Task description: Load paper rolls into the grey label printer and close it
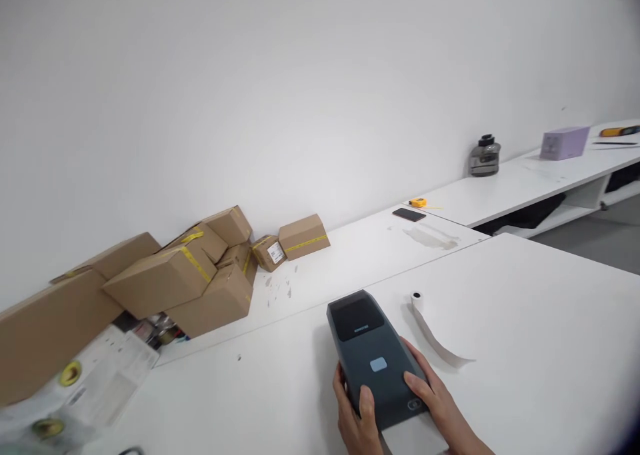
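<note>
A dark grey portable printer (350,368), with a black window at its far end and a pale blue button, is held between my two hands above the white table. My left hand (354,418) grips its left side, thumb on top. My right hand (440,402) wraps its right side, thumb near a small round mark at the near end. White paper (415,436) shows at the printer's near end; whether it is joined to the printer I cannot tell. To the right lies a small white paper roll (417,300), its strip curling out toward me.
Cardboard boxes (165,275) are piled at the left, beside clear plastic packaging (110,382). Along the back are a phone (409,214), a yellow tape measure (418,202), a grey bottle (485,158) and a purple box (565,143). A wall (320,95) stands behind.
</note>
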The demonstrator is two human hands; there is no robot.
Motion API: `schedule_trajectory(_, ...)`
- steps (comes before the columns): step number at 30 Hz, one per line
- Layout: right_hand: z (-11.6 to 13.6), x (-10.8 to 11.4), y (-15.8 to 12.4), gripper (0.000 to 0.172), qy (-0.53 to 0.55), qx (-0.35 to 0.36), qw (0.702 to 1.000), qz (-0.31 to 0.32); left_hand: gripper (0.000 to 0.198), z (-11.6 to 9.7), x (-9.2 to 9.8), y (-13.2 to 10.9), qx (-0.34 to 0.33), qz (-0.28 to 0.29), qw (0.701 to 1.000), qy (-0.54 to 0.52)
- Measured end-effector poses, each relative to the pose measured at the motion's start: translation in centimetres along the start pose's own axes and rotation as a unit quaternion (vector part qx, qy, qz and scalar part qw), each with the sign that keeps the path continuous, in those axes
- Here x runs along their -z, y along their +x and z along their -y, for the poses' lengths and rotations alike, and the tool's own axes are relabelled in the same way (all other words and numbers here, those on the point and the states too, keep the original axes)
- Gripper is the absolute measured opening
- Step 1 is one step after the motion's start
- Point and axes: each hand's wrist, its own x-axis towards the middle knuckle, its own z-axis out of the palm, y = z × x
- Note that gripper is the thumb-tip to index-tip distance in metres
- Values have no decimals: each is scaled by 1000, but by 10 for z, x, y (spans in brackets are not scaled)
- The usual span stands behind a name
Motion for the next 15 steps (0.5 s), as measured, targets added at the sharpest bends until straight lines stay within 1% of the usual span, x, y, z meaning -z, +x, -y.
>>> schedule_trajectory(2,3,-2,1,85,-5,6,1000,-8,63,-5,4,2,0,14,1000,-11)
schedule_trajectory(6,12,-4,-1,86,4,-1,1000,5,75,-13,11,0,22,74,996,-35)
schedule_trajectory(7,14,-3,-2,86,4,-4,1000,9,75,-15,12,-2,9,67,998,-19)
schedule_trajectory(8,16,-2,-3,87,5,-7,1000,16,72,-18,13,-5,-25,44,999,9)
schedule_trajectory(9,18,-1,-4,88,8,-10,1000,26,67,-21,13,-10,-79,13,996,46)
schedule_trajectory(10,19,0,-5,89,12,-10,999,39,59,-25,12,-14,-146,-16,985,85)
schedule_trajectory(11,19,2,-6,89,16,-8,998,55,51,-28,11,-19,-216,-35,968,124)
schedule_trajectory(12,19,4,-8,89,18,-4,997,72,44,-31,10,-23,-278,-38,947,156)
schedule_trajectory(13,18,7,-9,89,16,1,996,85,39,-34,8,-27,-322,-32,928,183)
schedule_trajectory(15,14,11,-10,87,0,16,995,99,36,-36,5,-31,-369,-20,904,216)
